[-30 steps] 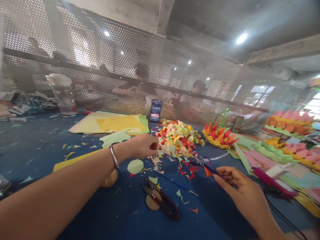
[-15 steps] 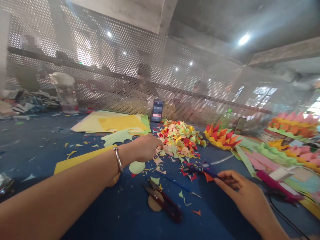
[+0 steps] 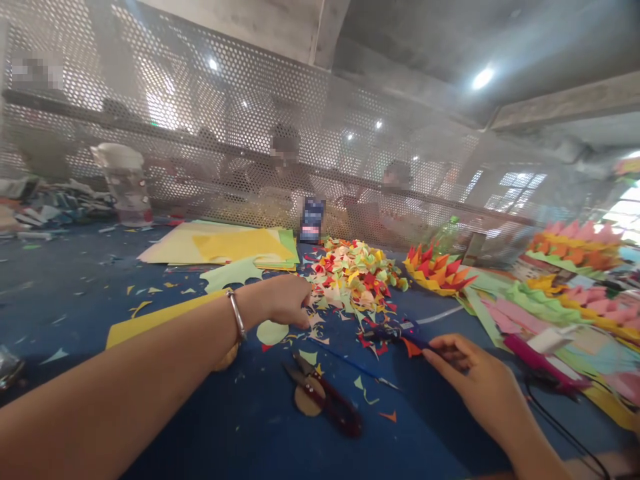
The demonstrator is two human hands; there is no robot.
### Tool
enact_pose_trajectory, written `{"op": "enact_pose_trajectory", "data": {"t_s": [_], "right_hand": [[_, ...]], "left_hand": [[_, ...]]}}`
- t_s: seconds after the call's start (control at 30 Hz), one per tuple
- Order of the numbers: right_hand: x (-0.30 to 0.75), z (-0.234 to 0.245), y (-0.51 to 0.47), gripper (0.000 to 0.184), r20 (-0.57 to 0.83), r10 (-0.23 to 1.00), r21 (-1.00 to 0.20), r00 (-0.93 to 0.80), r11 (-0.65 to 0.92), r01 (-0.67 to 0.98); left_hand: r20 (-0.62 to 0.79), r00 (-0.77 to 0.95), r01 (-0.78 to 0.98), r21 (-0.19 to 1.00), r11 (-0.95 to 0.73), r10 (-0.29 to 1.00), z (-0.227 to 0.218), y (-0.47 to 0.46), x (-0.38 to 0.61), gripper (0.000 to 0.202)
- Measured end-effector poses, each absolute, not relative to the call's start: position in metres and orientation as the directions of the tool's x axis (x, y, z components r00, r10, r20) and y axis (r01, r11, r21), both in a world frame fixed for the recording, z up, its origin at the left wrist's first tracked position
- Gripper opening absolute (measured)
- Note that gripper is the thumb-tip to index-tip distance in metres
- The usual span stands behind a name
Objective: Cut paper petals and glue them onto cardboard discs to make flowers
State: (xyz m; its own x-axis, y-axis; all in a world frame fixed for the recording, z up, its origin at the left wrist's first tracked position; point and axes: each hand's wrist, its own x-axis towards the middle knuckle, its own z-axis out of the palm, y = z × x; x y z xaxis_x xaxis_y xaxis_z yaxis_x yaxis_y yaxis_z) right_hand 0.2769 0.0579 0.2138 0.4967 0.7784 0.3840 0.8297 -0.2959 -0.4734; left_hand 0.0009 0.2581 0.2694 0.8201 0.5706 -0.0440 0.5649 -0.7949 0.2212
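Observation:
My left hand (image 3: 284,300), a silver bracelet at its wrist, is bent with fingers curled down at the left edge of a heap of small coloured paper pieces (image 3: 356,277). What its fingers pinch, if anything, does not show. My right hand (image 3: 467,370) has thumb and forefinger closed at the near end of a dark blue tool with a small red light (image 3: 395,331). An orange-red paper scrap (image 3: 411,348) lies under that tool. Between the hands are red-handled thread snips (image 3: 333,403), resting on a round tan disc (image 3: 309,399), and a thin blue stick (image 3: 350,363).
Paper sheets (image 3: 235,245) lie behind my left arm. A phone (image 3: 312,220) stands against the perforated screen (image 3: 225,147). To the right are a folded paper flower (image 3: 437,270), a magenta corded tool (image 3: 543,363) and more flowers (image 3: 575,247). A lidded cup (image 3: 127,187) stands left.
My left hand has drawn slightly back from the heap, its fingers now pointing more downward. My right hand stays at the dark blue tool. The whole view has shifted slightly.

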Motion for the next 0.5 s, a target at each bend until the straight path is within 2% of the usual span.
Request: {"op": "enact_pose_trajectory", "data": {"t_s": [0.13, 0.23, 0.37, 0.5], "right_hand": [[0.277, 0.214, 0.058, 0.033, 0.372, 0.776, -0.488, 0.510, -0.304, 0.818], [0.278, 0.214, 0.057, 0.033, 0.356, 0.779, -0.481, 0.517, -0.322, 0.816], [0.279, 0.214, 0.057, 0.033, 0.353, 0.784, -0.477, 0.512, -0.320, 0.819], [0.278, 0.213, 0.058, 0.034, 0.354, 0.771, -0.498, 0.529, -0.324, 0.805]], "left_hand": [[0.097, 0.841, 0.473, 0.346, -0.810, 0.532, 0.269, 0.261, 0.008, 0.046], [0.189, 0.811, 0.477, 0.336, -0.812, 0.554, 0.277, 0.267, 0.003, 0.040], [0.105, 0.832, 0.509, 0.243, -0.826, 0.544, 0.286, 0.269, -0.010, 0.027], [-0.015, 0.862, 0.501, 0.182, -0.846, 0.507, 0.282, 0.263, -0.012, 0.027]]}}
